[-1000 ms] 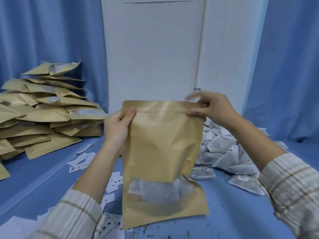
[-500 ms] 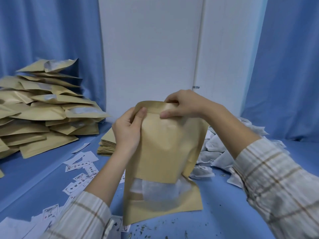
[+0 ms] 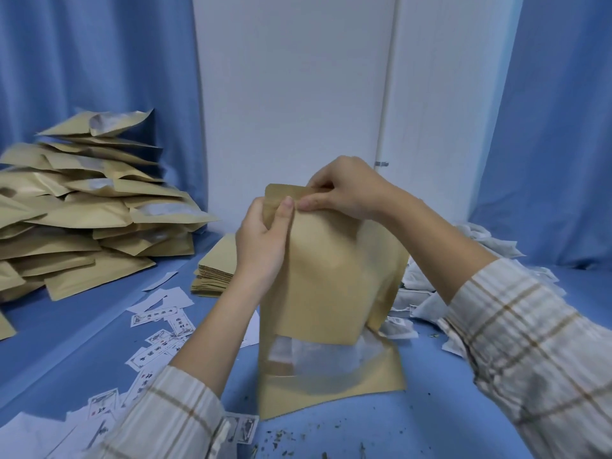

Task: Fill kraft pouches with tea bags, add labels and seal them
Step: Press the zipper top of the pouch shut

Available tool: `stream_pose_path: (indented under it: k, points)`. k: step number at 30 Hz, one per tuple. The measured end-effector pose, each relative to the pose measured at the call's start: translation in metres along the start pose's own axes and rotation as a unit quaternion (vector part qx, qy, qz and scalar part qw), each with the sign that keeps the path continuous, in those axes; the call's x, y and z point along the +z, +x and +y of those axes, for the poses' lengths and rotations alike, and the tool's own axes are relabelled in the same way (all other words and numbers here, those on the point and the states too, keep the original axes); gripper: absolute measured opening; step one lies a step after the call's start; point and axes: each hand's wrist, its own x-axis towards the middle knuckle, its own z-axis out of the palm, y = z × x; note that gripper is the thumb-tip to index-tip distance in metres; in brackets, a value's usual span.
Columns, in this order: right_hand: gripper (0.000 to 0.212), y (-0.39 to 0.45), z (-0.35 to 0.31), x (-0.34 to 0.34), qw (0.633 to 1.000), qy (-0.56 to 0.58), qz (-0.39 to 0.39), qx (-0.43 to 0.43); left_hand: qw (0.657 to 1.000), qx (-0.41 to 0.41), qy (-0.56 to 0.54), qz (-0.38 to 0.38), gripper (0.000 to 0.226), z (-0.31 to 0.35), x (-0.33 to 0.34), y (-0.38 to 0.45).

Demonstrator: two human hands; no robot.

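At nine o'clock, a tall heap of filled kraft pouches [image 3: 82,207] slumped against the blue curtain [image 3: 96,61]. Below it, toward seven o'clock, printed labels [image 3: 159,329] scattered loose over the blue table [image 3: 447,422]. Just left of centre, a low stack of flat empty pouches [image 3: 215,270], partly hidden behind the left wrist.

At centre, the pouch in hand [image 3: 331,286], standing upright on the table with tea bags showing pale through its clear window low down. Left hand [image 3: 261,246] clamped on the top-left corner, thumb across the front just under the zip line. Right hand [image 3: 344,190] pinching the top strip, fingers curled over the back and thumb in front, almost touching the left thumb. Seemingly the sealing step, with the press near the left end of the zip.

For a good seal: steady the corner with the left grip, press the strip flat between thumb and fingers, no skipped stretch, air pushed out first, then a check along the whole mouth. No label visible on this face of the pouch; back face hidden.

At three o'clock, a pile of loose white tea bags [image 3: 427,299] behind the right forearm, with tea crumbs [image 3: 281,438] sprinkled at six o'clock.
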Motion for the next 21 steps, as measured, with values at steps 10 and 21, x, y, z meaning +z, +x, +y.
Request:
stream_pose_path:
  k: [10, 21]
  points:
    - [0.045, -0.003, -0.008, 0.000, 0.997, -0.074, -0.030, 0.020, 1.000, 0.005, 0.016, -0.002, 0.030, -0.003, 0.005, -0.004]
    - [0.036, -0.008, -0.010, -0.005, 0.999, -0.049, 0.013, 0.000, 0.999, -0.040, 0.003, 0.018, 0.021, 0.008, 0.028, -0.016]
